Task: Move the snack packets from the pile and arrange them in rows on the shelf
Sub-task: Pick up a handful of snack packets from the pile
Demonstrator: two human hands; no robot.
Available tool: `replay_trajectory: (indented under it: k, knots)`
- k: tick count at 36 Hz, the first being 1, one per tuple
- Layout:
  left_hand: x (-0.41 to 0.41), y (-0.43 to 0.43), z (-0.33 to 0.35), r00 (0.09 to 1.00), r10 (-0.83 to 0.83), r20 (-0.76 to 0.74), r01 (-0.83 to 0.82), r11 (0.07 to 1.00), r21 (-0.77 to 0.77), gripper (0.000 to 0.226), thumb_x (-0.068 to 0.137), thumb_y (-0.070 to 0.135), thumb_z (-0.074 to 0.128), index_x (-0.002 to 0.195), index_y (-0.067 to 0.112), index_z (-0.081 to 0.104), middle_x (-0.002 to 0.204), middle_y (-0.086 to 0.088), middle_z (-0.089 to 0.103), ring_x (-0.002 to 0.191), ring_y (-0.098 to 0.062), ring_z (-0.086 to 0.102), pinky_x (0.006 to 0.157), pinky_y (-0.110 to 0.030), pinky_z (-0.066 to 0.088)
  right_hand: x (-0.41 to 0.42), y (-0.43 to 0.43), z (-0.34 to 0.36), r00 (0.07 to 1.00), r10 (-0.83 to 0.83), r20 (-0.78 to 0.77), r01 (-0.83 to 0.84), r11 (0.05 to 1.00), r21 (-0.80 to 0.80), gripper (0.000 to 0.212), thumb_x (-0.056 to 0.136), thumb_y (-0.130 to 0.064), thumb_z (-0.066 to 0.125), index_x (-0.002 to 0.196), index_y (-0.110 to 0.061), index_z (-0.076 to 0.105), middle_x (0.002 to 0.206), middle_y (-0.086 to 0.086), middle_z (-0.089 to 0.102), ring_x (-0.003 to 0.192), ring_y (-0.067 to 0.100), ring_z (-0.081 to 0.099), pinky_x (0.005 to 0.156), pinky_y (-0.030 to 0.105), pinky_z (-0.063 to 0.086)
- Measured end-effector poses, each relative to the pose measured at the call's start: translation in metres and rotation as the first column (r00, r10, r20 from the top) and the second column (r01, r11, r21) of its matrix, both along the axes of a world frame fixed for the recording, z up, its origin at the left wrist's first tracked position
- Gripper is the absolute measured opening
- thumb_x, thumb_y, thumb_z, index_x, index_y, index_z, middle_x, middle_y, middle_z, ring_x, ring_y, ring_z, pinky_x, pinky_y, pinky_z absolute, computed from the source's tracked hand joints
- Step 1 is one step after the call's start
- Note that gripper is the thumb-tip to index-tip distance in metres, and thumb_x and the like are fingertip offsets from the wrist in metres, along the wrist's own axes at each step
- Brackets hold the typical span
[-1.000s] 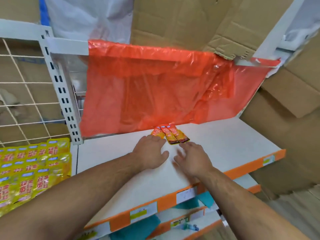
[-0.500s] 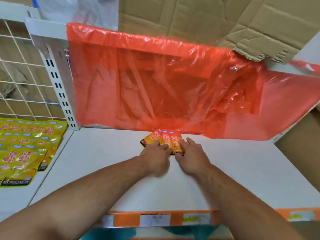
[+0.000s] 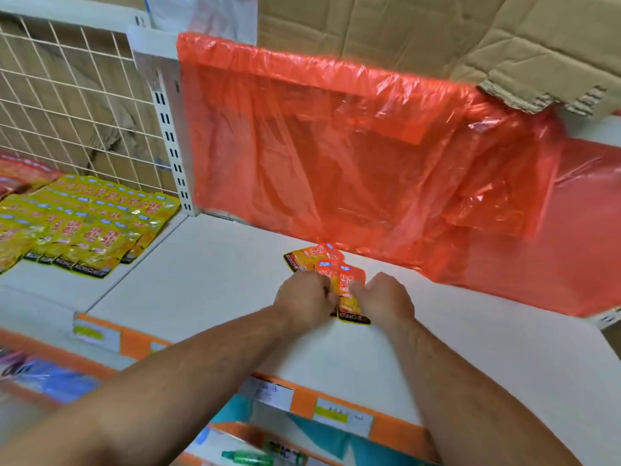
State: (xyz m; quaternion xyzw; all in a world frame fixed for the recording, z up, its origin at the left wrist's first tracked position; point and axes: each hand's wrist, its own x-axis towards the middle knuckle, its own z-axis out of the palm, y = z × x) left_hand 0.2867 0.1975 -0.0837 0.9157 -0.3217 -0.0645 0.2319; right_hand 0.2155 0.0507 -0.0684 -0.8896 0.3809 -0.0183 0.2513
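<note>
1. Both arms reach over the white shelf (image 3: 201, 280), the hands side by side near its back.
2. The left hand (image 3: 304, 299) has its fingers curled tight onto the left edge of the orange snack packets (image 3: 349, 290).
3. The right hand (image 3: 386, 301) has its fingers curled against their right edge, so the overlapping packets are pinched between the two hands.
4. One more packet (image 3: 304, 257) lies flat just behind them, touching the hanging red plastic sheet (image 3: 336, 146).
5. On the neighbouring shelf to the left, yellow packets (image 3: 84, 227) lie in overlapping rows before a wire grid (image 3: 67, 95).
6. Torn cardboard (image 3: 437, 35) sits above the red sheet.
</note>
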Motion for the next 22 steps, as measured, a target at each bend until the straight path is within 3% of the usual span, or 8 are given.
replay_trajectory:
  k: [2, 4, 6, 10, 14, 18, 22]
  knots:
    - [0.003, 0.0, -0.002, 0.98, 0.174, -0.097, -0.181, 0.981, -0.066, 0.024, 0.083, 0.04, 0.066, 0.091, 0.02, 0.055, 0.101, -0.004, 0.063, 0.094, -0.027, 0.061, 0.072, -0.031, 0.045, 0.003, -0.002, 0.002, 1.0, -0.003, -0.011, 0.004, 0.999, 0.051, 0.061, 0.082, -0.064, 0.063, 0.114, -0.012, 0.055, 0.112, 0.005, 0.067, 0.105, 0.029, 0.063, 0.074, 0.032, 0.044]
    - [0.006, -0.002, 0.0, 0.926, 0.313, -0.21, -0.341, 0.933, -0.113, 0.053, 0.071, 0.049, 0.074, 0.11, 0.018, 0.057, 0.111, -0.001, 0.061, 0.099, -0.025, 0.062, 0.083, -0.035, 0.052, 0.006, -0.003, 0.003, 0.999, 0.019, -0.032, -0.016, 0.996, 0.091, 0.069, 0.077, -0.067, 0.067, 0.115, -0.013, 0.049, 0.11, 0.006, 0.069, 0.103, 0.027, 0.064, 0.071, 0.031, 0.042]
    - [0.008, -0.005, 0.003, 0.893, 0.359, -0.27, -0.4, 0.91, -0.111, 0.063, 0.062, 0.054, 0.075, 0.112, 0.019, 0.06, 0.11, 0.0, 0.064, 0.098, -0.023, 0.064, 0.086, -0.037, 0.055, 0.008, -0.003, 0.006, 0.997, 0.052, -0.057, -0.045, 0.992, 0.116, 0.067, 0.074, -0.064, 0.072, 0.113, -0.015, 0.047, 0.107, 0.005, 0.07, 0.099, 0.025, 0.064, 0.069, 0.03, 0.041]
    - [0.008, -0.012, 0.005, 0.902, 0.364, -0.233, -0.372, 0.928, 0.009, 0.046, 0.071, 0.039, 0.073, 0.107, 0.014, 0.06, 0.109, -0.007, 0.067, 0.1, -0.027, 0.064, 0.085, -0.037, 0.055, 0.004, -0.002, 0.013, 0.995, 0.066, -0.076, -0.054, 0.987, 0.148, 0.067, 0.075, -0.053, 0.081, 0.12, -0.014, 0.049, 0.113, 0.002, 0.06, 0.1, 0.022, 0.059, 0.073, 0.028, 0.038]
    - [0.006, -0.016, 0.005, 0.898, 0.376, -0.23, -0.373, 0.926, 0.057, 0.036, 0.075, 0.033, 0.07, 0.105, 0.017, 0.058, 0.108, -0.005, 0.068, 0.103, -0.029, 0.063, 0.085, -0.036, 0.054, 0.0, -0.005, 0.014, 0.998, 0.056, -0.016, -0.051, 0.973, 0.224, 0.055, 0.072, -0.04, 0.087, 0.107, -0.016, 0.053, 0.098, -0.003, 0.059, 0.065, 0.004, 0.052, 0.056, 0.024, 0.037]
    - [0.01, -0.015, 0.006, 0.877, 0.383, -0.29, -0.383, 0.922, 0.059, 0.031, 0.074, 0.03, 0.071, 0.1, 0.02, 0.059, 0.103, -0.003, 0.069, 0.096, -0.025, 0.065, 0.08, -0.032, 0.054, 0.0, -0.011, 0.011, 0.999, 0.05, 0.014, -0.052, 0.961, 0.27, 0.042, 0.068, -0.033, 0.09, 0.093, -0.016, 0.061, 0.096, 0.001, 0.071, 0.066, 0.009, 0.062, 0.052, 0.022, 0.04]
    - [0.013, -0.016, 0.007, 0.85, 0.387, -0.357, -0.414, 0.91, 0.001, 0.016, 0.08, 0.025, 0.067, 0.087, 0.021, 0.054, 0.094, -0.001, 0.067, 0.089, -0.023, 0.065, 0.075, -0.03, 0.052, 0.0, -0.014, 0.013, 0.996, 0.088, 0.0, -0.085, 0.963, 0.257, 0.036, 0.07, -0.038, 0.088, 0.079, -0.019, 0.059, 0.087, -0.001, 0.068, 0.071, 0.013, 0.062, 0.053, 0.023, 0.038]
